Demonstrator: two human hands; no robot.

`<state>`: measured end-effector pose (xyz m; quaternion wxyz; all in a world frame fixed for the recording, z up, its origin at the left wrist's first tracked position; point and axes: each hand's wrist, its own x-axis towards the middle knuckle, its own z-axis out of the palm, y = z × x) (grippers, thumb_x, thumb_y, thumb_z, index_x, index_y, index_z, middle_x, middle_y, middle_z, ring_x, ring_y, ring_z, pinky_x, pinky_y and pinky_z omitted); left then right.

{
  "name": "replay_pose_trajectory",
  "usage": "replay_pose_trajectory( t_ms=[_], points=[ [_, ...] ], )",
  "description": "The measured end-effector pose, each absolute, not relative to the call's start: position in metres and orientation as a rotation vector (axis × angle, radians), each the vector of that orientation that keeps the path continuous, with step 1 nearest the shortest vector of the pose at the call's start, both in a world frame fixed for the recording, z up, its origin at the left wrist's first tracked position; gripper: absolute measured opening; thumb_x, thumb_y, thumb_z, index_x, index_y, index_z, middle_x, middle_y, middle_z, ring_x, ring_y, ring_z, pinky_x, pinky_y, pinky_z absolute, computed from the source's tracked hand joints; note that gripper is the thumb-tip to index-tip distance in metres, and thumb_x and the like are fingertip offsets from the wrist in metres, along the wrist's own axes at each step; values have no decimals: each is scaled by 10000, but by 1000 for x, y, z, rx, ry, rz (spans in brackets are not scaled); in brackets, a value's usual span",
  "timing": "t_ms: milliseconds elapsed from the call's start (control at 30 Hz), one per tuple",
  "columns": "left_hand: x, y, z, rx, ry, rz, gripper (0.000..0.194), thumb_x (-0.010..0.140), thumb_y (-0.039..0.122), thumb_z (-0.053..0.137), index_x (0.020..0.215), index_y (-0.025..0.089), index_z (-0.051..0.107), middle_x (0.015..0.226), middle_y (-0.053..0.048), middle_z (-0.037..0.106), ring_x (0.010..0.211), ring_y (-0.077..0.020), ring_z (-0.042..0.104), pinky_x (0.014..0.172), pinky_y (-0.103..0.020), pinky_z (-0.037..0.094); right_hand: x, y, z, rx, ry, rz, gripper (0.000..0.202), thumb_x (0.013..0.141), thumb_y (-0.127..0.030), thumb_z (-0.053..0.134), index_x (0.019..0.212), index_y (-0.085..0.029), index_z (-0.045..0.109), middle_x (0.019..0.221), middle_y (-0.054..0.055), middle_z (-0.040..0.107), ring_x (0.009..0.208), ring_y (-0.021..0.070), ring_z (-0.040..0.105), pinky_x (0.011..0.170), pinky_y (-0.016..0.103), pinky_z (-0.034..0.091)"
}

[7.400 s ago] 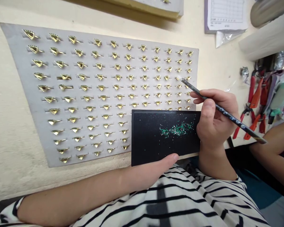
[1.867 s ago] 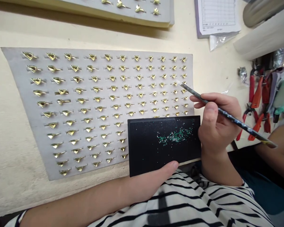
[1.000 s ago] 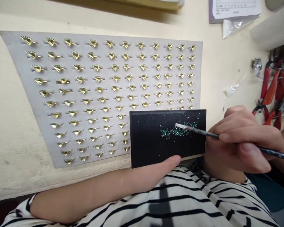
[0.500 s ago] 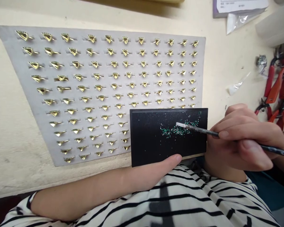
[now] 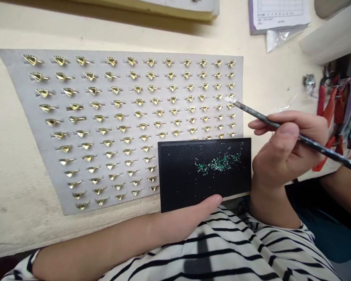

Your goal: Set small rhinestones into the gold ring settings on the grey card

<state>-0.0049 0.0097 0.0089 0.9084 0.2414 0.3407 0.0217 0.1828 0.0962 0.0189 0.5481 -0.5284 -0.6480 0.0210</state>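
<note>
My left hand (image 5: pixel 199 212) holds a black ridged tray (image 5: pixel 181 183) from below, its thumb over the near edge and its other fingers hidden underneath. Tiny green and clear stones (image 5: pixel 219 163) lie scattered on the tray. In my right hand (image 5: pixel 292 144) is a thin dark stick (image 5: pixel 260 116) with a white tip, pinched between thumb and fingers. That tip is at the right-hand columns of gold rings (image 5: pixel 172 88), which have triangular faces and stand in rows in a grey foam sheet (image 5: pixel 29 132). The tray covers the sheet's near right corner.
Red-handled pliers (image 5: pixel 329 105) lie at the right, beside a small ball of crumpled foil (image 5: pixel 309 82). A printed paper pad (image 5: pixel 277 15) and a clear plastic bag (image 5: pixel 276 38) are at the back right. Another yellow-edged foam block (image 5: pixel 163 13) sits at the back. Another person's arm (image 5: pixel 345 187) shows at the right.
My right hand has lifted the stick's tip from the stones on the tray and carried it away to the ring rows. The view has shifted slightly; my left hand still holds the tray.
</note>
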Motion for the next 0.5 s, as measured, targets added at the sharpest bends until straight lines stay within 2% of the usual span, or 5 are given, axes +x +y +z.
replay_pose_trajectory(
  t_ms=[267, 500],
  points=[
    [-8, 5, 0, 486, 665, 26, 635, 911, 635, 459, 1424, 269, 539, 1562, 12, 447, 1517, -264, 265, 1273, -417, 131, 178, 98, 17, -1334, -1533, 160, 182, 923, -206, 496, 959, -217, 674, 817, -22, 656, 724, 93, 704, 562, 224, 505],
    [-6, 5, 0, 500, 662, 26, 640, 901, 656, 458, 1417, 290, 545, 1548, 22, 469, 1517, -270, 264, 1273, -422, 125, 182, 97, 16, -1361, -1602, 173, 187, 935, -231, 481, 988, -204, 658, 862, -14, 648, 758, 77, 703, 584, 224, 515]
  ],
)
